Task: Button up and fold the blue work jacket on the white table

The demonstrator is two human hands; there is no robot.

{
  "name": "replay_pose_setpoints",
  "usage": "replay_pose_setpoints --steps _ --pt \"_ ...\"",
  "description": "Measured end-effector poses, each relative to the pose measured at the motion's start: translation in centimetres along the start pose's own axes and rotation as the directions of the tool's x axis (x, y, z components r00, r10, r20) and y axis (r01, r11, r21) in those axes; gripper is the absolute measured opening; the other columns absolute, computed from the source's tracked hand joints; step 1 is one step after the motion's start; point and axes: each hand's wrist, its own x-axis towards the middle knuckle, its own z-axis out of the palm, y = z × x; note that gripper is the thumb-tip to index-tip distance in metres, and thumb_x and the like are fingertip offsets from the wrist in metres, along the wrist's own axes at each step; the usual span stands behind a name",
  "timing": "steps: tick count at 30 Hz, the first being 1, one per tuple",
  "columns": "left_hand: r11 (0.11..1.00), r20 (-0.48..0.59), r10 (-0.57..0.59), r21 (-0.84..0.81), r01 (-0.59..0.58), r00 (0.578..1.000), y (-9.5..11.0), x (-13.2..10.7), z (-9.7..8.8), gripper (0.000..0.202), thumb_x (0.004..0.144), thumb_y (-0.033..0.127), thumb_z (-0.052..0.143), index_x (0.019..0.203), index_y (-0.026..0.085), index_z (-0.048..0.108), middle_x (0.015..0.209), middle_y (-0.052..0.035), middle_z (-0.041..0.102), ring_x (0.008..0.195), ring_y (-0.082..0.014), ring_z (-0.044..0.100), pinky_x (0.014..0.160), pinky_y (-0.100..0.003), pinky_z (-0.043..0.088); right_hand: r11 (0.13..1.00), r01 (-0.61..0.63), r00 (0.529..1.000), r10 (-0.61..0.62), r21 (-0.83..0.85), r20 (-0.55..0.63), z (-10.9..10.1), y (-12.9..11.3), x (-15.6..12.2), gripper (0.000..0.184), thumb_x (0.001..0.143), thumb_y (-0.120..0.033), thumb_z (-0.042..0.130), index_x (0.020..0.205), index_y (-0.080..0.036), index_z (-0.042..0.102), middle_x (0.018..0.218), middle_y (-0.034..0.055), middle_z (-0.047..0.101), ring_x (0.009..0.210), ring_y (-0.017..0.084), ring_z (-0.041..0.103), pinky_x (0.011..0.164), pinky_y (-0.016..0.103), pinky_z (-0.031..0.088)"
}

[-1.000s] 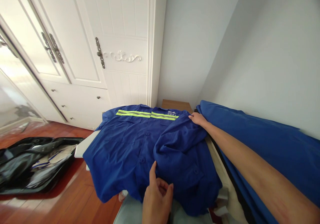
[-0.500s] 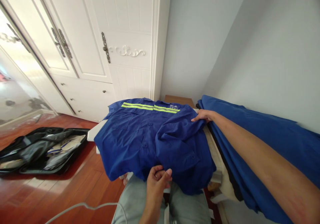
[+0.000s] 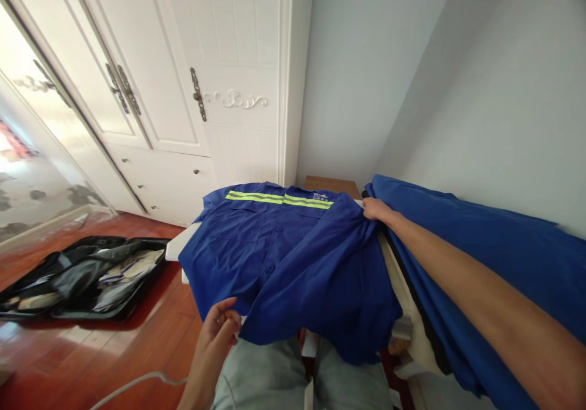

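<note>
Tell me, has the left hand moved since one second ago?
Yes. Judged against the white wardrobe, the left hand has moved left, toward the black bag, gripping the hem of the blue shirt.

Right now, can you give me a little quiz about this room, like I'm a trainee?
1. True or false: the blue work shirt with yellow-green stripes lies flat on the floor.
2. What lies open on the red wooden floor? A: a black fabric bag. B: a green bucket. C: a white chair.
3. Fill in: the right hand grips the shirt's far edge, and the fingers of the left hand pinch its near ____.
Key: 1 false; 2 A; 3 hem.
</note>
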Motion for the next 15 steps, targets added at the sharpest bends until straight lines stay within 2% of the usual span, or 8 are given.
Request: replay_pose_setpoints --steps 3,5,8,10,12,13,14,15 --pt "0.953 -0.030 0.248 0.185 -0.238 0.968 -0.4 -0.8 0.6 0.055 0.063 0.056 0.074 0.102 0.017 0.065 0.095 -0.0085 0.068 0.084 -0.0247 0.066 0.071 -0.035 0.055 0.991 0.126 0.975 -0.133 -0.046 -0.176 0.6 -1.5 -1.8 0.042 0.103 -0.035 0.051 0.132 -0.005 0.053 0.126 0.0134 0.048 0.124 0.014 0.048 0.113 0.033 0.044" --pt "0.902 0.023 0.337 0.277 -0.329 0.941 -0.8 -1.3 1.9 0.057 0.070 0.060 0.071 0.108 0.018 0.065 0.108 -0.0120 0.067 0.095 -0.0283 0.067 0.082 -0.041 0.055 0.962 0.258 0.930 -0.273 -0.092 -0.245 1.4 -2.6 -3.7 0.041 0.101 -0.027 0.049 0.137 -0.007 0.052 0.135 0.0145 0.043 0.132 0.017 0.042 0.120 0.035 0.036" --pt "0.880 0.100 0.340 0.316 -0.354 0.935 -1.7 -1.3 4.1 0.065 0.075 0.061 0.068 0.122 0.016 0.060 0.117 -0.0160 0.065 0.100 -0.0308 0.068 0.083 -0.046 0.056 0.861 0.480 0.832 -0.507 -0.166 -0.224 3.2 -3.7 -7.5 0.047 0.095 -0.018 0.050 0.142 -0.016 0.052 0.144 0.0081 0.036 0.138 0.014 0.035 0.126 0.028 0.028" --pt "0.861 0.099 0.380 0.326 -0.391 0.920 -2.1 -0.9 5.0 0.064 0.079 0.060 0.065 0.124 0.016 0.058 0.119 -0.0174 0.064 0.101 -0.0308 0.068 0.080 -0.046 0.058 0.746 0.626 0.720 -0.665 -0.228 -0.198 4.7 -3.4 -10.2 0.055 0.088 -0.010 0.049 0.142 -0.019 0.052 0.146 0.0046 0.034 0.139 0.013 0.033 0.126 0.028 0.028" --pt "0.771 0.080 0.518 0.388 -0.505 0.852 -1.9 -0.6 5.4 0.051 0.085 0.053 0.063 0.121 0.017 0.059 0.121 -0.0162 0.062 0.104 -0.0295 0.066 0.081 -0.045 0.058 0.598 0.738 0.551 -0.802 -0.313 -0.232 6.0 -2.5 -12.6 0.060 0.082 -0.006 0.045 0.140 -0.016 0.054 0.143 0.0071 0.036 0.136 0.016 0.034 0.121 0.032 0.032" --pt "0.694 0.082 0.606 0.430 -0.577 0.791 -1.4 -0.5 5.6 0.044 0.088 0.048 0.062 0.120 0.018 0.060 0.121 -0.0149 0.062 0.106 -0.0285 0.065 0.083 -0.045 0.058 0.552 0.758 0.488 -0.833 -0.348 -0.259 6.4 -2.0 -13.7 0.056 0.080 -0.005 0.043 0.134 -0.013 0.057 0.138 0.0091 0.040 0.130 0.017 0.037 0.116 0.033 0.036" --pt "0.603 0.102 0.690 0.466 -0.647 0.716 -0.7 -0.6 5.8 0.036 0.090 0.042 0.060 0.119 0.019 0.061 0.121 -0.0136 0.062 0.108 -0.0274 0.064 0.086 -0.045 0.057 0.539 0.757 0.460 -0.841 -0.369 -0.285 6.7 -1.5 -14.6 0.049 0.081 -0.006 0.042 0.126 -0.011 0.061 0.130 0.0107 0.045 0.122 0.017 0.041 0.110 0.033 0.038" --pt "0.503 0.148 0.758 0.487 -0.714 0.635 0.1 -0.6 6.1 0.030 0.092 0.036 0.059 0.118 0.020 0.062 0.120 -0.0123 0.063 0.110 -0.0263 0.063 0.090 -0.044 0.055 0.557 0.742 0.471 -0.829 -0.373 -0.301 6.8 -1.1 -15.3 0.039 0.083 -0.008 0.042 0.115 -0.009 0.063 0.120 0.0112 0.049 0.113 0.015 0.043 0.104 0.030 0.040"
